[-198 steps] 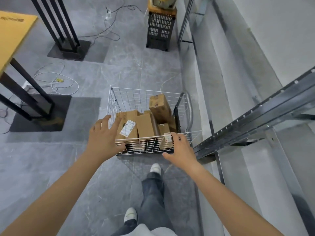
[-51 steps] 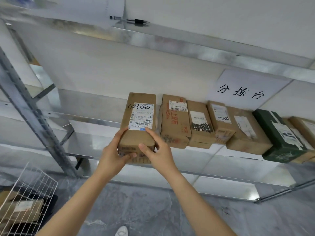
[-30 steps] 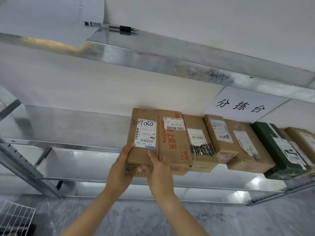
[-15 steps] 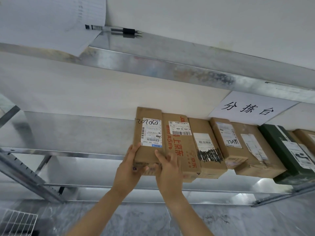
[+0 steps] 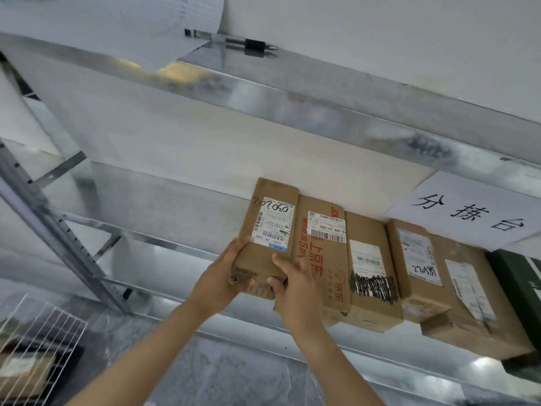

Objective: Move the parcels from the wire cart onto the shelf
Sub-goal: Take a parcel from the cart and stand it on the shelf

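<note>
You are holding the cardboard parcel [image 5: 268, 235] with the white shipping label by its near end, and it is lying flat on the metal shelf [image 5: 164, 200] with that end sticking out past the front edge. Your left hand [image 5: 219, 276] is gripping the near left corner and your right hand [image 5: 295, 285] the near right corner, the fingers [image 5: 240, 244] of both curling round the cardboard and the thumbs pressing on its front face. The parcel's right side is touching a red-printed parcel [image 5: 322, 259], the first in a row of brown parcels running rightward to a dark green box [image 5: 524, 276]. A paper sign [image 5: 471, 215] with handwritten characters is hanging above that row. On the upper shelf [image 5: 292, 104] a pen [image 5: 234, 42] is lying beside a sheet of paper [image 5: 117, 22]. Low at the left, the wire cart [image 5: 44, 341] is showing, with another parcel [image 5: 23, 373] sitting inside it.
</note>
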A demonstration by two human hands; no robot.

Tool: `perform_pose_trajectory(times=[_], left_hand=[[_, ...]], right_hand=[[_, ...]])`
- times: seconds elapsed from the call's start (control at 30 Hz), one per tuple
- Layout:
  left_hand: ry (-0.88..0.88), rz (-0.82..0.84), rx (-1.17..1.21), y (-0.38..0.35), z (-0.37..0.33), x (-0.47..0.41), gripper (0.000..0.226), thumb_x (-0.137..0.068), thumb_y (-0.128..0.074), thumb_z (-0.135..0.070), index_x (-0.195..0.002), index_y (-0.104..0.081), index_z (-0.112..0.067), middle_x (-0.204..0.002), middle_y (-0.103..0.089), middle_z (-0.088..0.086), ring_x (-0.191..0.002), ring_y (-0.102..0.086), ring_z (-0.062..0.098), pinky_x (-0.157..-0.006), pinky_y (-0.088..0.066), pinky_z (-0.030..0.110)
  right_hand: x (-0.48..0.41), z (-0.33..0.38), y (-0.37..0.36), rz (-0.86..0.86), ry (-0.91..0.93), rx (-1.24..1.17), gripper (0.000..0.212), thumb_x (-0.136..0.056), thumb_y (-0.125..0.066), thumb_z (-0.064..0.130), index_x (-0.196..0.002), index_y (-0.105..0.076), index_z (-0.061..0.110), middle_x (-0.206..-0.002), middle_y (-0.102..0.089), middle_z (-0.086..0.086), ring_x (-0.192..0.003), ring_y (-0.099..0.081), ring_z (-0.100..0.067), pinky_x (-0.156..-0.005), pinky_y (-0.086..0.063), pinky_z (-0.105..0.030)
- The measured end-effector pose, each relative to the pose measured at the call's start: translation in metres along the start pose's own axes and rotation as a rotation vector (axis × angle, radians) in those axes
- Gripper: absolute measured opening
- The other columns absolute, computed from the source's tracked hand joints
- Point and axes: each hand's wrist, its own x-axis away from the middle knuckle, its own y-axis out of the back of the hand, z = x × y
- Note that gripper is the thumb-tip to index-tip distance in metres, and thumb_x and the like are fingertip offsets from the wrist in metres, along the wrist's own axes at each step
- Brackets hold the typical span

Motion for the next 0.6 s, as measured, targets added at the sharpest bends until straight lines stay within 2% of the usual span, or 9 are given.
perform_pose_trajectory(times=[0.13, 0.2, 0.3, 0.4, 0.5, 0.6], left_hand=[[0.053, -0.045, -0.075, -0.001, -0.005, 0.006, 0.087, -0.083, -0.069, -0.015, -0.138, -0.014, -0.054, -0.144, -0.039, -0.012, -0.119, -0.051, 0.012, -0.087, -0.045, 0.016], [0.075, -0.116, -0.157, -0.001, -0.009, 0.013, 0.081, -0.086, -0.065, -0.018, -0.143, -0.015, -0.045, -0.144, -0.040, -0.009, -0.123, -0.048, 0.015, -0.094, -0.041, 0.021], [0.143, -0.232, -0.267, 0.003, -0.008, 0.033, 0.077, -0.089, -0.061, -0.020, -0.148, -0.014, -0.034, -0.149, -0.036, -0.003, -0.131, -0.041, 0.021, -0.102, -0.041, 0.035], [0.263, -0.340, -0.444, 0.014, 0.000, 0.064, 0.081, -0.084, -0.065, -0.023, -0.148, -0.017, -0.028, -0.150, -0.034, 0.002, -0.135, -0.036, 0.026, -0.103, -0.040, 0.045], [0.416, -0.442, -0.610, 0.029, 0.008, 0.103, 0.084, -0.077, -0.069, -0.031, -0.147, -0.023, -0.022, -0.150, -0.033, 0.007, -0.135, -0.032, 0.032, -0.105, -0.033, 0.052], [0.555, -0.530, -0.725, 0.044, 0.014, 0.147, 0.083, -0.076, -0.064, -0.045, -0.147, -0.026, -0.021, -0.151, -0.030, 0.012, -0.138, -0.027, 0.036, -0.108, -0.026, 0.054]], right_hand=[[-0.006, -0.012, 0.012, 0.099, 0.093, -0.034, 0.048, -0.090, -0.065, 0.023, -0.135, -0.052, 0.033, -0.112, -0.044, 0.007, -0.096, -0.052, -0.013, -0.084, -0.051, -0.032], [-0.010, -0.016, 0.019, 0.163, 0.127, -0.076, 0.051, -0.091, -0.065, 0.020, -0.137, -0.049, 0.034, -0.112, -0.042, 0.008, -0.092, -0.050, -0.009, -0.086, -0.051, -0.029], [-0.010, -0.019, 0.026, 0.209, 0.161, -0.170, 0.064, -0.090, -0.064, 0.017, -0.145, -0.036, 0.034, -0.127, -0.040, 0.003, -0.107, -0.050, -0.010, -0.096, -0.047, -0.027], [-0.001, -0.013, 0.026, 0.085, 0.271, -0.174, 0.073, -0.089, -0.062, 0.015, -0.151, -0.022, 0.023, -0.135, -0.035, -0.004, -0.101, -0.040, -0.007, -0.085, -0.041, -0.018], [0.014, -0.001, 0.009, -0.036, 0.536, -0.162, 0.073, -0.081, -0.064, 0.004, -0.144, -0.030, 0.015, -0.126, -0.037, -0.014, -0.099, -0.050, -0.023, -0.081, -0.053, -0.029], [0.035, 0.020, -0.015, 0.037, 0.708, -0.136, 0.062, -0.078, -0.065, 0.009, -0.133, -0.037, 0.016, -0.122, -0.040, -0.011, -0.099, -0.055, -0.030, -0.077, -0.056, -0.039]])
